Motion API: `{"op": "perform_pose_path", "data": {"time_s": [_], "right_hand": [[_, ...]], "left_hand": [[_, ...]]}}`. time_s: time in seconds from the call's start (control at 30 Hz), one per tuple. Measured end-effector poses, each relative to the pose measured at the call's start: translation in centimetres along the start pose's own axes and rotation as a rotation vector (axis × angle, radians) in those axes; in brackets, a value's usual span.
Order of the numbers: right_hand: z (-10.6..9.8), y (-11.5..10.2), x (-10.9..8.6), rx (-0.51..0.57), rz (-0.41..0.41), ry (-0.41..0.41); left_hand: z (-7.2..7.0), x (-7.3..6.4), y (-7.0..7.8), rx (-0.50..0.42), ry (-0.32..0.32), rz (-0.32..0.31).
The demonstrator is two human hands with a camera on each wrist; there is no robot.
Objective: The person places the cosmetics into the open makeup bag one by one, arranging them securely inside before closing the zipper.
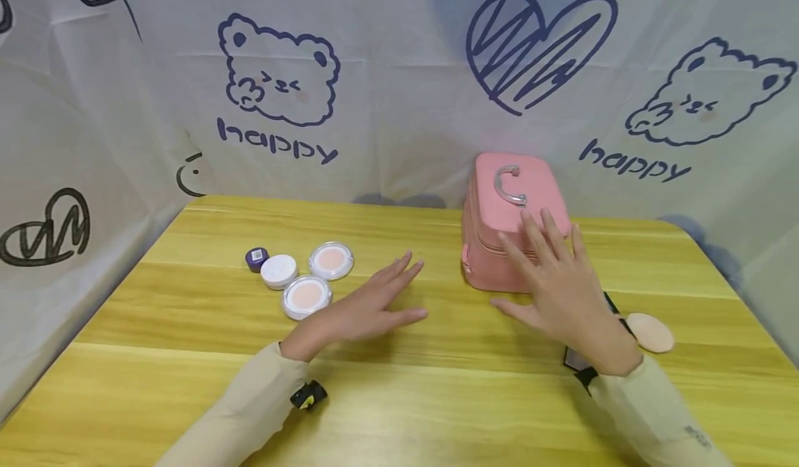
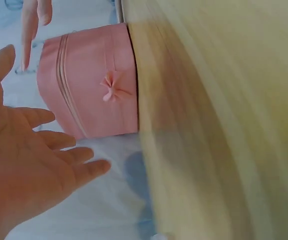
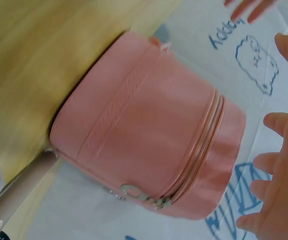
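Note:
A pink zippered cosmetic case (image 1: 518, 196) with a silver handle (image 1: 508, 186) on its lid stands upright toward the back right of the table. My right hand (image 1: 558, 290) is spread in front of it, fingers straight, holding nothing. In the right wrist view the case's zipper (image 3: 196, 150) is closed and a gap separates it from my fingers. Left of the case, my left hand (image 1: 368, 307) hovers over the table with fingers extended and nothing held. The left wrist view shows a pink bow (image 2: 115, 87) on the case's side.
Left of my left hand lie two round compacts (image 1: 307, 297) with beige centres, a white round container (image 1: 279, 271) and a small purple jar (image 1: 256, 259). A beige oval puff (image 1: 650, 332) and a dark flat item (image 1: 576, 359) lie by my right wrist. Printed white cloth hangs behind.

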State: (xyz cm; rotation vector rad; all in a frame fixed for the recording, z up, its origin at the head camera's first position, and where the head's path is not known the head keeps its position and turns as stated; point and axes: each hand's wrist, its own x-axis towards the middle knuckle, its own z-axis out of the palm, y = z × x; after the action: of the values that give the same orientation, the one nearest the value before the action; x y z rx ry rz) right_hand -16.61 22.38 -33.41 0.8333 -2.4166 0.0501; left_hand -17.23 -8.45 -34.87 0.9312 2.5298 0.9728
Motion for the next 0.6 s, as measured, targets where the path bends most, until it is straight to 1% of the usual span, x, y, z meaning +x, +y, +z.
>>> {"op": "perform_pose_path", "data": {"time_s": [0.1,0.2,0.3,0.43,0.6], "right_hand": [[-0.1,0.8,0.1,0.008,0.055,0.013],[-0.2,1.3,0.1,0.036,0.105,0.002],[-0.2,1.7,0.2,0.089,0.148,-0.015],[-0.3,2.3,0.3,0.172,0.21,-0.017],[-0.2,3.1,0.3,0.267,0.312,-0.037]], "left_hand": [[-0.2,0.9,-0.4,-0.17,-0.02,-0.047],[-0.5,1.7,-0.6,-0.33,-0.017,-0.095],[-0.6,2.5,-0.7,-0.432,0.002,-0.135],[-0.6,3.6,-1.0,-0.548,0.041,-0.156],[-0.3,5.4,-1.7,-0.741,0.09,-0.202]]}}
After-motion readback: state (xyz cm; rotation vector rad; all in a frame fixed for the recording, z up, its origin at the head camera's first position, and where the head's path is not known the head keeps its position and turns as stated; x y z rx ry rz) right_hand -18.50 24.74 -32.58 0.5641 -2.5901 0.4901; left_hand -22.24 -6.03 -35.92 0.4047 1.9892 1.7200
